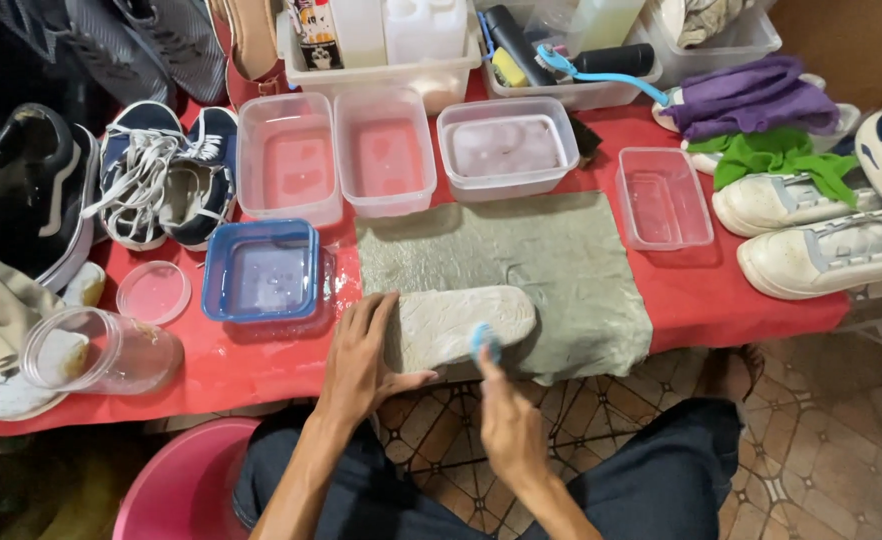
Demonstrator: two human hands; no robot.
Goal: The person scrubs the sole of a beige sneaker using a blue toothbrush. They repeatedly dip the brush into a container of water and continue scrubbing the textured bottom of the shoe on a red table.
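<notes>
Pale insole [461, 322] flat on green cloth [561, 260] at table [741, 290] front edge — pinned under left hand [361, 355], fingers spread, released. Right hand [506, 420] fingers clenched on small blue brush [485, 343] — touching insole.

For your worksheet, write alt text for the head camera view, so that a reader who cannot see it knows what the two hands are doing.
A seated person's left hand presses a pale insole flat on a grey-green cloth while the right hand holds a small blue brush against it. The red table around them holds plastic tubs and sneakers.
</notes>
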